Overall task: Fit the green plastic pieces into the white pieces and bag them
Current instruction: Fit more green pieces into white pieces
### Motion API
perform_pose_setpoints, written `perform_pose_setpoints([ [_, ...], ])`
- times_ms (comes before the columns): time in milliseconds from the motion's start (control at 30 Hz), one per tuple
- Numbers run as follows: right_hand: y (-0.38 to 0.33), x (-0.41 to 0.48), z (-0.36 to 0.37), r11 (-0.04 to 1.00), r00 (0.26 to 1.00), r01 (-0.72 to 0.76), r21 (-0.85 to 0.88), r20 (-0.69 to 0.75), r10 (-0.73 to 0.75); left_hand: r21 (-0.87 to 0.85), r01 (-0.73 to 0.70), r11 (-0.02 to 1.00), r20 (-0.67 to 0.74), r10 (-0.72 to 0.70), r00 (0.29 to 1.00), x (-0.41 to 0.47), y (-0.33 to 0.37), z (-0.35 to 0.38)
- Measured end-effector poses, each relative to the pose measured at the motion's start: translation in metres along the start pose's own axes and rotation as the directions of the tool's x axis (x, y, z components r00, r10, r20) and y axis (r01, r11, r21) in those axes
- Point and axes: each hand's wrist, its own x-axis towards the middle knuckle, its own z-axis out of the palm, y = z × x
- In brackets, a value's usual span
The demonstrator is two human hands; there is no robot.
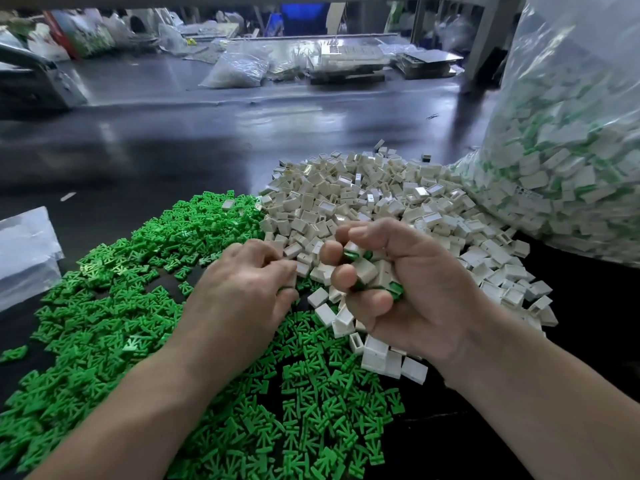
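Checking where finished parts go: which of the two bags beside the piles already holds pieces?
The big clear bag on the right, bulging with white-and-green pieces; the left bag lies flat, seemingly empty.

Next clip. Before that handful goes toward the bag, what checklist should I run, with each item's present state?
1. Right hand grips a handful of pieces, white with green showing: ok.
2. Green fully seated in every held piece: cannot tell.
3. Left hand, fingers curled at the piles' border, what it holds: cannot tell.
4. Stock of loose green pieces and white pieces: ok, large piles.
5. Clear bag of white-and-green pieces stands to the right; its mouth is out of frame: cannot tell.
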Motion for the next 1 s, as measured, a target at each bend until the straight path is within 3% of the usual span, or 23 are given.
perform_pose_setpoints([
  [200, 0.001, -0.001, -0.001, 0.999, 0.999, -0.015, -0.050, -0.039, 0.013, -0.062, 0.025, 0.998, -0.069, -0.029, 0.997, -0.001, 0.000, 0.001],
  [300, 0.002, -0.001, 0.000, 0.994, 0.998, -0.053, -0.094, -0.045, 0.049, -0.327, 0.107, 0.939, -0.129, -0.157, 0.979, -0.005, 0.001, -0.005],
  [367, 0.003, -0.002, 0.002, 0.990, 0.997, -0.071, -0.123, -0.051, 0.065, -0.566, 0.176, 0.805, -0.104, -0.282, 0.954, -0.010, 0.004, -0.011],
  [467, 0.005, -0.003, 0.002, 0.976, 0.996, -0.074, -0.204, -0.065, 0.062, -0.846, 0.182, 0.501, -0.014, -0.363, 0.932, -0.013, 0.012, -0.022],
  [533, 0.008, -0.002, 0.002, 0.968, 0.997, -0.066, -0.242, -0.052, 0.055, -0.888, 0.150, 0.435, -0.028, -0.376, 0.926, -0.013, 0.016, -0.028],
  [767, 0.016, -0.004, 0.009, 0.920, 0.997, -0.077, -0.383, -0.024, 0.074, -0.683, 0.100, 0.724, -0.165, -0.286, 0.944, -0.018, 0.028, -0.033],
  [1000, 0.016, -0.009, 0.015, 0.872, 0.998, -0.047, -0.487, -0.062, 0.019, -0.684, 0.024, 0.729, -0.167, -0.189, 0.968, -0.020, 0.028, -0.037],
])
